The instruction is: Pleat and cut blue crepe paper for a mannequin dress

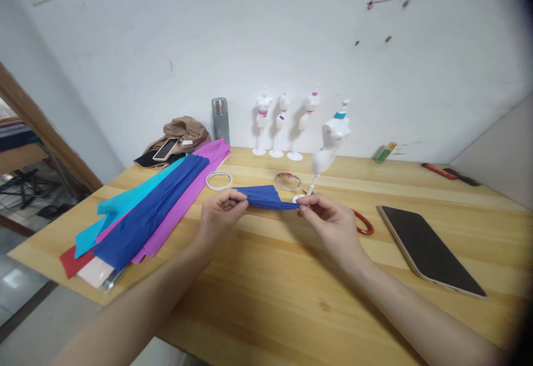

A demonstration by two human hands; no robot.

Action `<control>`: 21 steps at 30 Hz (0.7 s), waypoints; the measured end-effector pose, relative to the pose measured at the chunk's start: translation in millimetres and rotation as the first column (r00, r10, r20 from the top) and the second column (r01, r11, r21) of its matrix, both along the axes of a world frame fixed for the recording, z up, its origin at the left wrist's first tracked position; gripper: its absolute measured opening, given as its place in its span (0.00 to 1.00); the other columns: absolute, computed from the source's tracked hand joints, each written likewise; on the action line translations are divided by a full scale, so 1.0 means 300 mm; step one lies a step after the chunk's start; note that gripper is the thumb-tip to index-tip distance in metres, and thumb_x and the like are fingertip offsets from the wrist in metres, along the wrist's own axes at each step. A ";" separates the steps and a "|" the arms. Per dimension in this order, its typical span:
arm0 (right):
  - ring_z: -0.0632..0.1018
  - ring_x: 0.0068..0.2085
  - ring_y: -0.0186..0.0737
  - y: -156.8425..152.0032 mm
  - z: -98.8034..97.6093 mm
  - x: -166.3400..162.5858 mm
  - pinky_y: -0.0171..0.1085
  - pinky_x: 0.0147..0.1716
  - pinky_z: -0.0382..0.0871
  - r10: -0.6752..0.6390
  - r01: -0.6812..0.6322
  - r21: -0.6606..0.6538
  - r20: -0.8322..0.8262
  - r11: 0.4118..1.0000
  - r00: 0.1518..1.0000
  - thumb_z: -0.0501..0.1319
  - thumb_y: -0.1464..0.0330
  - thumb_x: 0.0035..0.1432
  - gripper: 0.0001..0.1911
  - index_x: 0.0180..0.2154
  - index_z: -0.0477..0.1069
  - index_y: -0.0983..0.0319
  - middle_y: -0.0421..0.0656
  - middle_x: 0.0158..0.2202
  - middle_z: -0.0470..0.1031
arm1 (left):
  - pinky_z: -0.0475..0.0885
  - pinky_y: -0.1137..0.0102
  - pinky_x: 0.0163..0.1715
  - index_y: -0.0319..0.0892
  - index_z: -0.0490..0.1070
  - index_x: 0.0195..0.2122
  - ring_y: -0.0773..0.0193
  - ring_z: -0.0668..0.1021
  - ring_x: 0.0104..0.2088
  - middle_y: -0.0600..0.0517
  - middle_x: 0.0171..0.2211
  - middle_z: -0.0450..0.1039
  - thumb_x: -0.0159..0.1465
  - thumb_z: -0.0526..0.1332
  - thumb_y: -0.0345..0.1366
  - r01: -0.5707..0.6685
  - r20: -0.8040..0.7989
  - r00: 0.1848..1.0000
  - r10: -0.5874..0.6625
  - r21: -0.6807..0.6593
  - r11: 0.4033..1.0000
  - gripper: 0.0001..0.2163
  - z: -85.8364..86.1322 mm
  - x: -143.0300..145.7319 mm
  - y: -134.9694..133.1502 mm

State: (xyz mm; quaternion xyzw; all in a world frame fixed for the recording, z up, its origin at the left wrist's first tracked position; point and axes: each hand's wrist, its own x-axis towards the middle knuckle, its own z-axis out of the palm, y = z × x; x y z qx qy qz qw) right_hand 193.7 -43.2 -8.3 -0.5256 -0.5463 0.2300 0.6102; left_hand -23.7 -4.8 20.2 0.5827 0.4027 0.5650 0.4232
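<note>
A piece of thin blue crepe-like sheet [260, 195] is stretched between my two hands above the wooden table, its near edge folded into a narrow strip. My left hand [221, 210] pinches its left end between thumb and fingers. At the right end, my right hand [331, 221] pinches the tip of the folded strip. Just beyond my right hand stands a small white dress-form mannequin [328, 138] with a teal band round its neck. Partly behind the right hand lies a red-handled tool [364, 223], the rest of it hidden.
Coloured sheets [154, 210] lie fanned out at left. Behind are a tape roll [219, 180], a clear ring-shaped roll [287, 180], several small mannequins [262, 116], a thermos [220, 120] and a brown cloth [187, 133]. A tablet [428, 249] lies at right on the table [266, 288].
</note>
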 end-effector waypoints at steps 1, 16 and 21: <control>0.75 0.30 0.39 -0.001 0.002 -0.002 0.39 0.33 0.67 0.000 0.000 0.003 -0.002 1.000 1.000 0.64 0.65 0.50 0.05 0.31 0.76 0.58 0.41 0.29 0.76 | 0.71 0.75 0.24 0.40 0.75 0.26 0.70 0.75 0.21 0.56 0.19 0.73 0.48 0.67 0.34 0.009 0.014 1.000 -0.009 0.003 1.000 0.05 0.003 0.001 -0.001; 0.75 0.31 0.39 -0.013 -0.002 -0.004 0.39 0.34 0.68 -0.035 0.023 0.095 0.133 0.995 0.991 0.62 0.66 0.54 0.05 0.33 0.76 0.58 0.41 0.31 0.77 | 0.69 0.75 0.22 0.39 0.79 0.35 0.71 0.72 0.18 0.59 0.14 0.67 0.50 0.66 0.33 -0.054 -0.003 0.999 0.054 -0.028 0.998 0.10 -0.008 0.002 0.011; 0.75 0.31 0.39 -0.018 0.004 -0.010 0.39 0.33 0.68 -0.051 0.035 0.110 0.150 0.993 0.987 0.62 0.66 0.55 0.05 0.32 0.75 0.58 0.41 0.31 0.76 | 0.70 0.74 0.23 0.39 0.80 0.36 0.69 0.74 0.20 0.56 0.17 0.72 0.50 0.66 0.33 -0.080 -0.072 0.994 0.076 -0.046 0.996 0.11 -0.001 -0.004 0.012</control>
